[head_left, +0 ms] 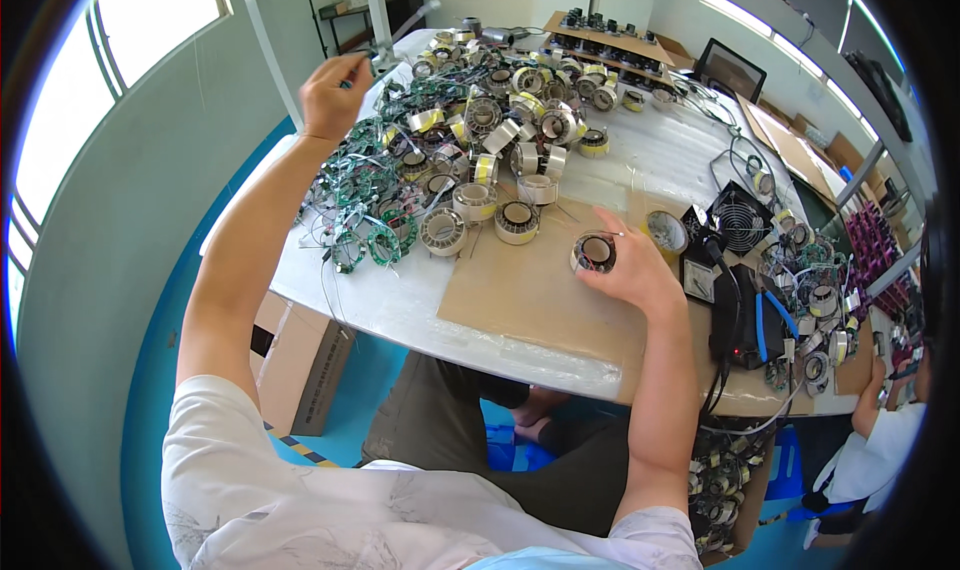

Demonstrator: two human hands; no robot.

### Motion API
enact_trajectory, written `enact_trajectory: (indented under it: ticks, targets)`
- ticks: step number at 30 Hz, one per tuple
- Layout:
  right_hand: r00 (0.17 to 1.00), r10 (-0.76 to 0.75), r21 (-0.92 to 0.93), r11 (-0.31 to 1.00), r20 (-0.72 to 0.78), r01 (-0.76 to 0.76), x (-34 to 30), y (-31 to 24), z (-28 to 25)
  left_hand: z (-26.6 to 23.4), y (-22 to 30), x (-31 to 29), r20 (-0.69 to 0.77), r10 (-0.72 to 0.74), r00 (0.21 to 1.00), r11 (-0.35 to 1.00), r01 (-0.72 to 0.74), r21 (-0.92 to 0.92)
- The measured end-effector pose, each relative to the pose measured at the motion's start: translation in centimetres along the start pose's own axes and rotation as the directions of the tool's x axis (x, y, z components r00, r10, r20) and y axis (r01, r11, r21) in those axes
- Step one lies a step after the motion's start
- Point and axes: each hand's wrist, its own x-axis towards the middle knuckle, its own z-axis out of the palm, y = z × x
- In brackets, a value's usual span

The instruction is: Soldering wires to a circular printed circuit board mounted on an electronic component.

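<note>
My right hand [640,270] grips a round motor stator [594,254] with a dark inner ring and a few thin wires, just above a brown cardboard sheet [520,295]. My left hand [335,95] is raised at the far left beside the pile, its fingers curled closed; what they hold, if anything, I cannot make out. To the left of the right hand, silver stators with yellow tape [516,223] stand at the cardboard's edge. Tangled green ring-shaped circuit boards [390,235] lie at the left of the table, below my left hand.
A heap of stators [485,115] covers the far table. Right of my hand are a tape roll [665,232], a black fan [741,217], a black box [738,315] and blue-handled pliers [770,320]. Another person [880,435] works at far right. A cardboard box [300,365] stands below.
</note>
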Motion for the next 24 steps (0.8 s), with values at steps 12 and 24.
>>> enact_trajectory:
  ticks: [12, 24]
  targets:
    - [1.0, -0.012, 0.037, 0.999, 0.013, 0.011, 0.0, 0.0, -0.3, -2.7, -1.9, 2.0, 0.122, 0.098, 0.988, 0.993, -0.104, 0.049]
    - [0.999, -0.032, 0.035, 0.999, 0.02, 0.031, 0.1, 0.4, -0.3, -5.8, 0.3, 5.9, -0.066, 0.113, 0.991, 0.993, -0.11, 0.054]
